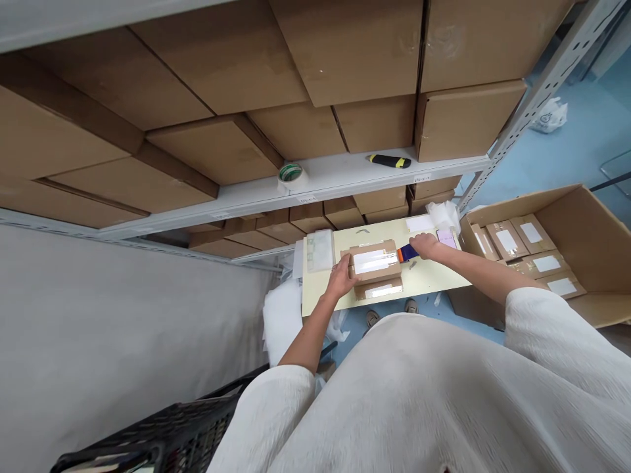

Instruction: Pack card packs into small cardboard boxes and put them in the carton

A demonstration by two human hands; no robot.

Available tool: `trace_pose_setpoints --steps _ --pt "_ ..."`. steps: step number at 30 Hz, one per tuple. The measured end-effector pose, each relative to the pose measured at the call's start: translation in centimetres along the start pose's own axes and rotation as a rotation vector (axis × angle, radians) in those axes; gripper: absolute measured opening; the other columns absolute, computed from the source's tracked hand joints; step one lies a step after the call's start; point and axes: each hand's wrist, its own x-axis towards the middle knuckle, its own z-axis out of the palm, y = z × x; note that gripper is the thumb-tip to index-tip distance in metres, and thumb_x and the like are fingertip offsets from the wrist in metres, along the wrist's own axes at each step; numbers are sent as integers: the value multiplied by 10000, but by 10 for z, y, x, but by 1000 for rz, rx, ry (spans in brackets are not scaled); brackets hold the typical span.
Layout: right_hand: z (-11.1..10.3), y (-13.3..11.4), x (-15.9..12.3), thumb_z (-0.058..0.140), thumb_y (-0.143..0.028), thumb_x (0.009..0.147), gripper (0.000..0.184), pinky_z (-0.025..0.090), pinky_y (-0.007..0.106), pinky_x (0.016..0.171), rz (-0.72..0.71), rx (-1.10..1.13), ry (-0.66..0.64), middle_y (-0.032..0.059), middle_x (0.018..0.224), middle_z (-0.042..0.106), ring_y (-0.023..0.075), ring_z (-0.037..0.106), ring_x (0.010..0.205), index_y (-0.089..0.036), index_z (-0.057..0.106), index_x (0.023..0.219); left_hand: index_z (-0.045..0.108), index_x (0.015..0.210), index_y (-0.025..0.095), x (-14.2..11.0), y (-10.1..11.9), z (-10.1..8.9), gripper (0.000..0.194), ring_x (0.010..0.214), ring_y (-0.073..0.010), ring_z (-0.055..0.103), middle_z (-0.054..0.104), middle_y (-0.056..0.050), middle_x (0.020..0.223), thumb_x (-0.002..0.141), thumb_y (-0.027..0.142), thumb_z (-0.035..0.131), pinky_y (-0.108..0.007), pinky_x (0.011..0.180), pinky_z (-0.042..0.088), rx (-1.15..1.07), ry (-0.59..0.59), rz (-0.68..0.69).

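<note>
Table (318, 289): box (374, 263); at its left, my left hand (341, 278), gripping it; at its right, my right hand (422, 246), closed round tool (407, 252). Slack left grip could skew box.

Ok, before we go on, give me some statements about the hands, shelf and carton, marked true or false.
1. The left hand touches a small brown cardboard box with a white label. True.
2. The right hand holds the black-and-yellow cutter. False: it holds a dark blue and orange handheld item; the black-and-yellow cutter lies on the grey metal shelf.
3. A white tape roll with a green core lies on that shelf, left of the cutter. True.
4. The large open brown carton is empty. False: it holds smaller brown boxes with white labels.
</note>
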Motion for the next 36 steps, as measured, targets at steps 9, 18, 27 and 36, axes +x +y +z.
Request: trace_pose_setpoints --steps 9,18,27,36 --pt "1 -39 6 869 -239 810 626 607 741 832 168 -45 33 388 1347 685 554 666 1225 -35 688 1373 232 1751 207 2 0 2 1082 1676 -355 334 323 -184 1817 840 331 803 -508 1363 252 -11 2 -3" --pt "18 -68 6 846 -388 873 689 589 808 802 199 -86 101 415 1309 676 567 635 1198 0 656 1409 210 1761 219 4 0 2 1131 1658 -374 367 310 -172 1825 824 357 828 -498 1346 286 8 10 6" --pt "35 -20 -7 942 -524 778 779 655 461 832 347 241 -48 273 1261 762 415 761 1157 -123 679 1391 199 1769 238 1 -2 6 1157 1639 -413 382 284 -150 1839 818 408 836 -501 1319 330 -32 17 -36" --pt "57 30 -26 311 -504 1132 631 588 312 681 535 674 -74 295 1343 726 291 774 993 -37 591 1451 224 1759 218 1 -3 6 1103 1653 -401 363 317 -173 1822 839 398 805 -515 1328 313 -39 27 -11"
